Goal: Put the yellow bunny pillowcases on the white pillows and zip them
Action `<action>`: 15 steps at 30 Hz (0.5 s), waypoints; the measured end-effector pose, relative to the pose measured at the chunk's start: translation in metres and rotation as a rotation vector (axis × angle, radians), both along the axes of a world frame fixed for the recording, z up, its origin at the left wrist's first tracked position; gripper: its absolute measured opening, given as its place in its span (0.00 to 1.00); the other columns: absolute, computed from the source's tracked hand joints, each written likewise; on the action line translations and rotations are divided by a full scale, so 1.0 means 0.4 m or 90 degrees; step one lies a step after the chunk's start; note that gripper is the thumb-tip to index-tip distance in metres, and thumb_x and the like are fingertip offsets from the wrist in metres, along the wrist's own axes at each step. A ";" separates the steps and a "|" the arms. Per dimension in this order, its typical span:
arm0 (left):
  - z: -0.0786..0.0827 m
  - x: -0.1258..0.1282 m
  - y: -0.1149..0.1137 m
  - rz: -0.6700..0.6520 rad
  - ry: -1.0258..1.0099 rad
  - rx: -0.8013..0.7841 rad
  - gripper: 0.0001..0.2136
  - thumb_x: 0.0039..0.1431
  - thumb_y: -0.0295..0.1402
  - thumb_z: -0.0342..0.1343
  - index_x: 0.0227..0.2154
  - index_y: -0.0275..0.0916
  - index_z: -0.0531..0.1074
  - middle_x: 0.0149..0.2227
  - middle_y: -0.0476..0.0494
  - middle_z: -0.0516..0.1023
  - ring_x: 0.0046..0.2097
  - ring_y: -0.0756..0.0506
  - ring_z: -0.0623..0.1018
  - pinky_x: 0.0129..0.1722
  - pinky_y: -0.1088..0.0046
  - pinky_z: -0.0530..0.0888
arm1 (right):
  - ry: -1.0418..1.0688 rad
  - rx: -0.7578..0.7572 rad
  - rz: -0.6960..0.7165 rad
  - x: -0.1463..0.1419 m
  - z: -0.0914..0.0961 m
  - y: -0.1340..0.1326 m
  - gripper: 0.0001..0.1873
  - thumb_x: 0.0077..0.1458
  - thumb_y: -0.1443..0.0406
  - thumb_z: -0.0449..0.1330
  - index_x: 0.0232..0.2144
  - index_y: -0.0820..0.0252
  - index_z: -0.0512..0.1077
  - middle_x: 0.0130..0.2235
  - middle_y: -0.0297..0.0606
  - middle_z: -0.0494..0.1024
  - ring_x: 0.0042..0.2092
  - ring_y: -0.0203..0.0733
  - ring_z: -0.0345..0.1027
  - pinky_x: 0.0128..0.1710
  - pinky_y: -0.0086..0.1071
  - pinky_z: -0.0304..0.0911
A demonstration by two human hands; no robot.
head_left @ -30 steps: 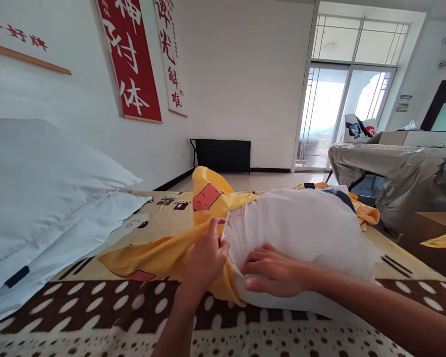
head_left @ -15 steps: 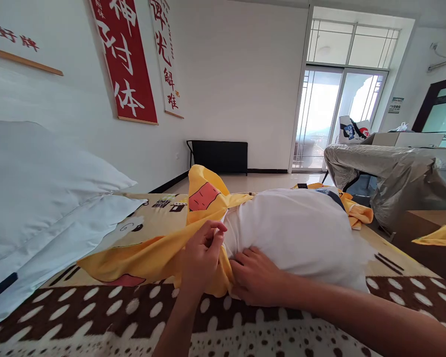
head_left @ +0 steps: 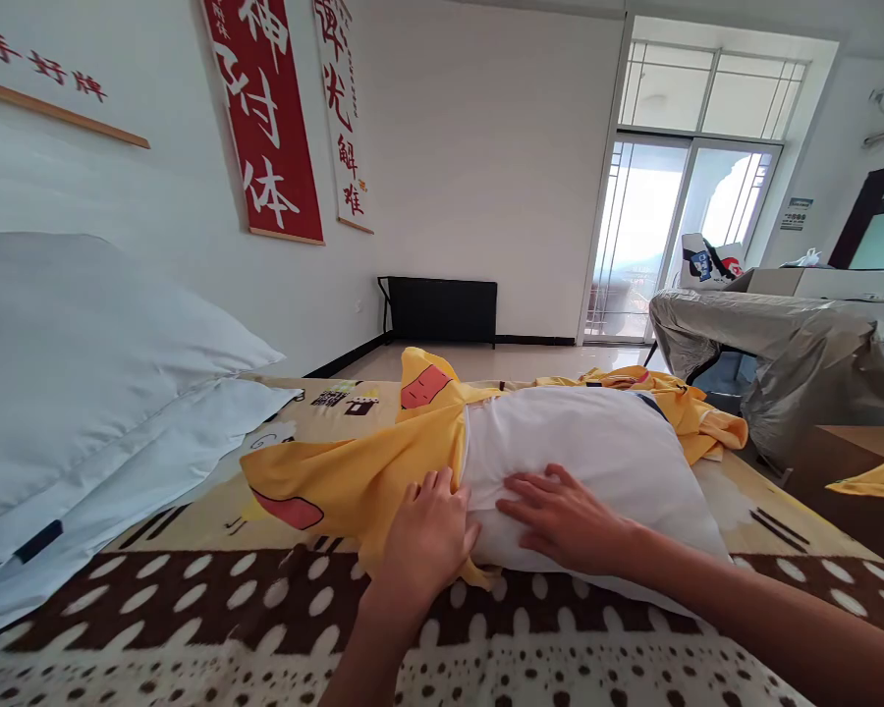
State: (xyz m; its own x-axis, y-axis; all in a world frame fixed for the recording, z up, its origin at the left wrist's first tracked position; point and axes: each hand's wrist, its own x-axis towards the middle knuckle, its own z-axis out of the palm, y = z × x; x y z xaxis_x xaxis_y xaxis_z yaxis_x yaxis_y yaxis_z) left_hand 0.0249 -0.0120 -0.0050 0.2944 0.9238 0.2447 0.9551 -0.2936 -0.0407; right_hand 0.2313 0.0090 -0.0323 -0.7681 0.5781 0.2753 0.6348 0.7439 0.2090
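Flatly, the right hand (head_left: pixel 571 522) rests, fingers spread, on the white pillow (head_left: pixel 596 432).

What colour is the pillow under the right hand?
The pillow is white, with a dark strip near its far-right corner; best seen in the head view.

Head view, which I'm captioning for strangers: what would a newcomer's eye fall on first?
Probably the bright yellow cloth near the centre, under the left hand, and the white pillow right of it, under the right hand. Then the red scroll hanging at upper left.
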 end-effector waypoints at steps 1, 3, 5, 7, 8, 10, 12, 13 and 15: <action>0.000 0.003 -0.006 0.019 0.002 -0.025 0.11 0.58 0.34 0.52 0.38 0.34 0.75 0.41 0.34 0.74 0.47 0.35 0.73 0.46 0.57 0.68 | 0.009 -0.003 -0.027 0.009 0.010 0.009 0.23 0.62 0.59 0.49 0.58 0.56 0.59 0.60 0.46 0.61 0.60 0.49 0.53 0.55 0.47 0.46; -0.002 0.005 -0.005 0.053 -0.001 -0.065 0.13 0.60 0.34 0.48 0.40 0.33 0.74 0.38 0.32 0.76 0.44 0.34 0.75 0.44 0.56 0.69 | 0.028 -0.014 -0.084 0.020 0.025 0.031 0.23 0.62 0.58 0.48 0.58 0.55 0.59 0.59 0.48 0.62 0.58 0.50 0.55 0.54 0.48 0.48; -0.006 0.002 0.010 0.073 -0.007 -0.094 0.14 0.61 0.34 0.46 0.41 0.32 0.73 0.37 0.30 0.77 0.42 0.33 0.77 0.42 0.55 0.70 | 0.040 -0.045 -0.126 0.022 0.028 0.052 0.26 0.60 0.54 0.51 0.58 0.54 0.59 0.56 0.48 0.66 0.55 0.52 0.59 0.52 0.48 0.51; -0.011 -0.004 0.029 0.075 -0.009 -0.117 0.14 0.59 0.33 0.47 0.40 0.31 0.74 0.39 0.29 0.77 0.44 0.32 0.77 0.42 0.55 0.71 | 0.040 -0.076 -0.139 0.015 0.017 0.066 0.33 0.55 0.47 0.54 0.58 0.55 0.60 0.52 0.48 0.68 0.51 0.52 0.62 0.50 0.47 0.54; -0.013 -0.006 0.037 0.071 -0.012 -0.129 0.14 0.58 0.34 0.48 0.38 0.31 0.74 0.39 0.28 0.77 0.44 0.32 0.76 0.42 0.55 0.71 | 0.035 -0.079 -0.136 0.009 0.007 0.070 0.38 0.50 0.44 0.56 0.58 0.56 0.60 0.51 0.48 0.69 0.50 0.53 0.63 0.49 0.48 0.55; -0.017 -0.009 0.043 0.048 -0.025 -0.152 0.13 0.56 0.35 0.49 0.34 0.33 0.75 0.39 0.30 0.78 0.44 0.33 0.77 0.43 0.56 0.71 | 0.012 -0.053 -0.131 -0.007 -0.020 0.071 0.45 0.44 0.42 0.61 0.58 0.60 0.59 0.50 0.49 0.70 0.49 0.55 0.63 0.49 0.49 0.56; -0.021 -0.005 0.038 0.014 -0.051 -0.171 0.12 0.54 0.37 0.49 0.29 0.34 0.74 0.36 0.31 0.78 0.42 0.34 0.77 0.42 0.57 0.71 | -0.013 -0.019 -0.136 -0.023 -0.047 0.068 0.38 0.48 0.51 0.62 0.56 0.62 0.60 0.48 0.50 0.70 0.48 0.54 0.63 0.48 0.47 0.57; -0.025 0.000 0.032 -0.007 -0.068 -0.181 0.11 0.53 0.36 0.49 0.26 0.35 0.73 0.33 0.32 0.78 0.39 0.35 0.77 0.41 0.57 0.71 | -0.020 -0.008 -0.142 -0.030 -0.058 0.066 0.30 0.52 0.58 0.61 0.55 0.63 0.61 0.47 0.50 0.71 0.47 0.52 0.64 0.47 0.44 0.58; -0.035 0.015 0.021 -0.057 -0.112 -0.216 0.08 0.50 0.33 0.50 0.20 0.36 0.69 0.24 0.37 0.76 0.32 0.37 0.77 0.35 0.61 0.72 | -0.021 -0.007 -0.154 -0.038 -0.069 0.068 0.18 0.56 0.69 0.54 0.50 0.62 0.65 0.44 0.47 0.73 0.44 0.47 0.66 0.43 0.38 0.59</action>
State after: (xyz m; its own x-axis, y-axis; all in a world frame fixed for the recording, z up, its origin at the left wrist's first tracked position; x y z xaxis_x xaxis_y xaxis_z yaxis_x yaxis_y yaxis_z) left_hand 0.0310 -0.0036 -0.0190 0.3581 0.9335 -0.0170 0.9088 -0.3443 0.2355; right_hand 0.2161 0.0360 -0.0599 -0.6160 0.7489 0.2441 0.7872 0.5740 0.2254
